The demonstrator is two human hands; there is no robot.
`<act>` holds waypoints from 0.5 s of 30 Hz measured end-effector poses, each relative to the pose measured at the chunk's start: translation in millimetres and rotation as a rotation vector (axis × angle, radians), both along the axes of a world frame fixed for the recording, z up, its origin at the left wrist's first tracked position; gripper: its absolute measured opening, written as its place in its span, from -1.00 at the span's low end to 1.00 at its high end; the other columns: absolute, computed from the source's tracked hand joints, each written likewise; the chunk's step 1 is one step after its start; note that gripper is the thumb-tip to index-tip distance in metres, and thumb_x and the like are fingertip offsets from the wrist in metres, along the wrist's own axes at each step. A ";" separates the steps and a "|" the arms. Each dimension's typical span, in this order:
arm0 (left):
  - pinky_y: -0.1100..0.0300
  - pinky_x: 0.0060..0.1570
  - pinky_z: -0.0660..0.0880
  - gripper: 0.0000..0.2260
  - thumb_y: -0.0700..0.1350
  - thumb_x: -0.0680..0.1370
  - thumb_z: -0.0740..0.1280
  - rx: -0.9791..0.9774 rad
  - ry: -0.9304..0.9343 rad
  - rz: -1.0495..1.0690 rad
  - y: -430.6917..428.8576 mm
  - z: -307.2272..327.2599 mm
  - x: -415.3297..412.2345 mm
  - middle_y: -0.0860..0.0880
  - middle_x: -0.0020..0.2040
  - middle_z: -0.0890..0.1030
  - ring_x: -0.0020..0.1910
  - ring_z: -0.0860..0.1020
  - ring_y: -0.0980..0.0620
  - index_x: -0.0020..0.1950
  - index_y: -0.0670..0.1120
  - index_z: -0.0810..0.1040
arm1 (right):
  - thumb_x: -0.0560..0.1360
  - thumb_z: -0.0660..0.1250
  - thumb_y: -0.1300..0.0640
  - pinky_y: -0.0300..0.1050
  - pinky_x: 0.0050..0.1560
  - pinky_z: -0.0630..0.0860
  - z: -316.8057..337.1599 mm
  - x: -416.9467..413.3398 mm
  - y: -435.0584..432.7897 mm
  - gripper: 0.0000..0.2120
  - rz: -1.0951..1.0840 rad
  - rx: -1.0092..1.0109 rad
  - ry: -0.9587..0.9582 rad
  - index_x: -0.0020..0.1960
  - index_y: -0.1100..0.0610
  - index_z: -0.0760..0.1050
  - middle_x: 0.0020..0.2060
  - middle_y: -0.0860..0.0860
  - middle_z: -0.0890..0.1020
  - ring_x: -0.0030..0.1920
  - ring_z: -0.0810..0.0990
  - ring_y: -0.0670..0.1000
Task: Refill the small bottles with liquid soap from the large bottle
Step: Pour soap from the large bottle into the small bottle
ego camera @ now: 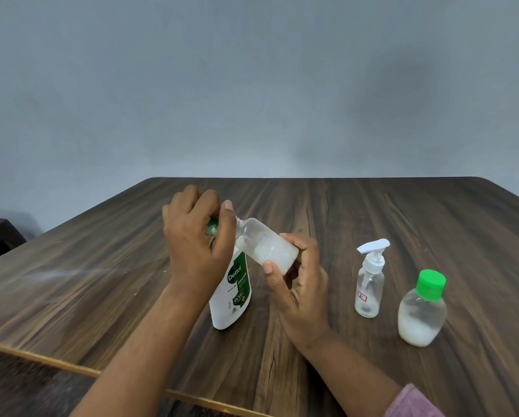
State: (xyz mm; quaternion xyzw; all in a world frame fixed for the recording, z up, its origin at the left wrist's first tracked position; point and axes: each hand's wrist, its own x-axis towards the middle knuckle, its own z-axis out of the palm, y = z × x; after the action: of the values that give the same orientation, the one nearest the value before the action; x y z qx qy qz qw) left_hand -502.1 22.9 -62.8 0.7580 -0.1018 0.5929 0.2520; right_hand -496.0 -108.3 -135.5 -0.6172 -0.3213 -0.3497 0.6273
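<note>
A dark wood-grain table (372, 212) carries 4 bottles. The large bottle (232, 299), white with a green label, stands upright near the middle of the table, a little toward the near edge and left of centre. The left hand (196, 236) sits on top of it, fingers curled down over the green pump head (213, 228), which shows only partly under the palm; the index finger sticks out toward the far edge.

Just to the right, the right hand (303, 290) grips 1 open small bottle (270, 246) by its base, thumb on the near side and fingers wrapped behind. This clear bottle is lifted off the table and tilted, its open neck pointing up and left, right at the pump head; whether the neck touches the nozzle I cannot tell. White soap lies in its lower end.

Toward the right edge stand 2 more small bottles, both upright and apart from each other: a clear pump-top bottle (369, 284) with a white head and only a little liquid at the bottom, and, nearer the near-right corner, a green-capped bottle (422, 311) about half full of white soap. A pink sleeve (414, 401) covers the right forearm.
</note>
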 end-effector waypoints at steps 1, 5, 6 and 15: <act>0.07 -0.28 0.24 -0.78 -0.10 0.52 0.18 -0.001 0.001 0.003 -0.1 -0.5 -0.2 0.02 -0.36 0.29 -0.35 0.27 0.03 -0.32 -0.04 0.25 | 0.52 0.27 -0.06 -0.43 -0.33 0.40 0.0 -0.5 0.0 -0.68 0.002 0.003 -0.001 0.17 0.09 0.33 -0.15 -0.19 0.49 -0.24 0.53 -0.21; 0.06 -0.25 0.24 -0.77 -0.08 0.52 0.17 0.002 0.026 0.013 1.1 1.6 -1.3 -0.03 -0.38 0.32 -0.35 0.30 0.00 -0.34 -0.06 0.28 | 0.53 0.25 -0.12 -0.37 -0.36 0.43 0.2 -1.2 0.8 -0.66 0.008 0.007 0.009 0.17 0.06 0.32 -0.12 -0.21 0.50 -0.24 0.54 -0.18; 0.07 -0.24 0.24 -0.76 -0.08 0.52 0.17 0.006 0.035 0.010 1.6 3.5 -1.0 -0.03 -0.38 0.33 -0.35 0.30 0.00 -0.34 -0.07 0.28 | 0.53 0.25 -0.11 -0.36 -0.36 0.45 0.0 -1.0 0.8 -0.67 0.007 0.007 0.007 0.18 0.05 0.32 -0.11 -0.24 0.49 -0.23 0.55 -0.17; 0.10 -0.27 0.22 -0.73 -0.10 0.51 0.18 0.013 0.051 -0.013 2.9 8.6 2.2 -0.02 -0.40 0.31 -0.36 0.28 0.03 -0.38 -0.09 0.27 | 0.53 0.21 -0.19 -0.39 -0.35 0.43 1.9 0.0 0.9 -0.63 -0.017 -0.002 0.001 0.18 0.04 0.31 -0.10 -0.26 0.47 -0.21 0.54 -0.17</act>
State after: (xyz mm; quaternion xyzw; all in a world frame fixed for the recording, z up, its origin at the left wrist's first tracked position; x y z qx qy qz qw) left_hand -499.9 25.8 -54.2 0.7738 -0.1044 0.5710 0.2534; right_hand -495.9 -107.5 -133.6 -0.6206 -0.3161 -0.3543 0.6240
